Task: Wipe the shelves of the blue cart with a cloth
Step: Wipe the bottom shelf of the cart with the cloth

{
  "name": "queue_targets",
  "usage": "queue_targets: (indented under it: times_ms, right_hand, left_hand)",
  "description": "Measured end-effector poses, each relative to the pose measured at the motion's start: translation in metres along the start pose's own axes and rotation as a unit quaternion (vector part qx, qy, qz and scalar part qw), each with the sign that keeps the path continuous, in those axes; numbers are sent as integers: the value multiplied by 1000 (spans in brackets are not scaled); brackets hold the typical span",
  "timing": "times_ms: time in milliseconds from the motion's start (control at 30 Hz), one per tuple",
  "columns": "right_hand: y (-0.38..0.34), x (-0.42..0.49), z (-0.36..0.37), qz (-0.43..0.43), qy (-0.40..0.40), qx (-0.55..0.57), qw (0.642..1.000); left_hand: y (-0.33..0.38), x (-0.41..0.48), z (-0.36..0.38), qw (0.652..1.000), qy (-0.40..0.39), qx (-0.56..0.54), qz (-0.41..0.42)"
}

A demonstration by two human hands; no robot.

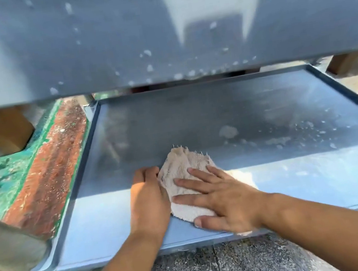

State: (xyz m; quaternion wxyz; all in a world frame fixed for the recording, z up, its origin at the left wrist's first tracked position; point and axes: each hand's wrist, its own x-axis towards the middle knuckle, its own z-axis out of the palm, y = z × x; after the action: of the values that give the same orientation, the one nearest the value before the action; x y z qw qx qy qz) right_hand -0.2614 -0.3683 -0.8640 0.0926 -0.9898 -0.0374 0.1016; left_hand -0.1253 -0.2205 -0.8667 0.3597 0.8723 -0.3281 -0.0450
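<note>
Head view: 2 shelves of blue cart in sight, upper shelf blurred overhead, lower shelf below w/ raised rim. 1 cloth, 2 hands. Right hand lies flat, fingers spread, pressing cloth down near front edge. Left hand stands edge-on, fingers together, touching cloth's left side. Bare shelf room left, right & behind; white specks at right.

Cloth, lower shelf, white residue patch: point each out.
cloth [183,164]: head view, its bare far end beyond the fingers.
lower shelf [107,225]: head view, bare sunlit floor left of the hands.
white residue patch [228,131]: head view, middle of the blotch.
</note>
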Motion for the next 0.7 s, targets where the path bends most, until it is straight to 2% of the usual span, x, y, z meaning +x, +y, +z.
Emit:
queue_targets:
  times_ms: [67,133,267,433,700]
  right_hand:
    - [13,8,-6,0,10,-21,1000]
    - [28,26,-4,6,12,-22,1000]
    - [70,51,-14,55,17,-26,998]
    - [134,80,-24,158,60,-24,985]
    - [204,63,-32,338,98,10,936]
  left_hand:
    - [-2,-2,2,999,37,-23,15]
    - [-11,0,6,999,37,-5,17]
    - [-11,-1,10,989,-5,124,75]
    - [-6,-1,12,962,-57,253,90]
    - [-5,-5,10,949,-126,270,101]
